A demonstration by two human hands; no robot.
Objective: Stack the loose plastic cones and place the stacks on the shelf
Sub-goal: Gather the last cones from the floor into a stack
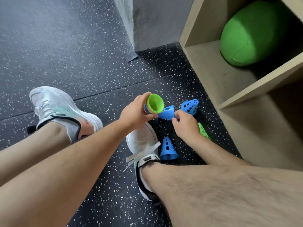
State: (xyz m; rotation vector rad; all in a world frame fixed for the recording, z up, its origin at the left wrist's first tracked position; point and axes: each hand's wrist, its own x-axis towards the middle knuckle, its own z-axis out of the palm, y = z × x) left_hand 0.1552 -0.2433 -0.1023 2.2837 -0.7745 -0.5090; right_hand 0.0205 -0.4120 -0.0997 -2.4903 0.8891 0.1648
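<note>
In the head view, my left hand [136,110] gripped the cone stack [155,104] above the floor [82,63]. My right hand [186,125] pinched a blue cone [166,113] touching the stack's rim. I judged its axis should line up with the stack before pushing.

Open floor [57,38] spreads across the upper left. At right, the shelf [213,76] has free board in front of a green ball [250,33] filling its back. A lying blue cone [190,106], a standing blue cone [168,149] and a green cone [203,131] crowd the floor between shoe [142,141] and shelf.
</note>
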